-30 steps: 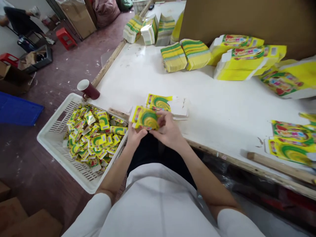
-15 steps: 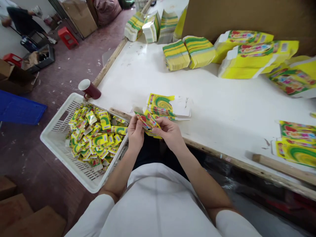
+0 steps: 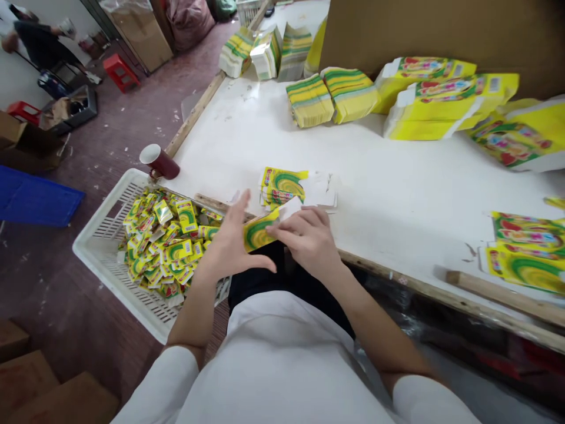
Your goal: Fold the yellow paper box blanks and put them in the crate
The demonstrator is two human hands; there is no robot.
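Pinched in the fingers of my right hand (image 3: pixel 309 238) is a yellow-green carton (image 3: pixel 260 231) with a white flap, held over the table's front edge. My left hand (image 3: pixel 229 244) is spread wide, thumb apart from the fingers, beside the carton's left end; whether the palm touches it is hidden. Just behind the hands a small stack of flat printed cartons (image 3: pixel 285 187) lies on the white table (image 3: pixel 366 176). At the left, a white plastic basket (image 3: pixel 99 238) holds a heap of small yellow-green boxes (image 3: pixel 176 247).
A maroon mug (image 3: pixel 165 165) stands at the table's left corner. Bundled cartons (image 3: pixel 309 100) and larger yellow stacks (image 3: pixel 436 112) line the back. More cartons (image 3: pixel 525 259) and a wooden strip (image 3: pixel 494 291) lie at right. A person (image 3: pixel 39 41) is far left.
My left hand has let go of the carton and opened wide. The carton now shows its green swirl face and a white flap, still held in my right hand.
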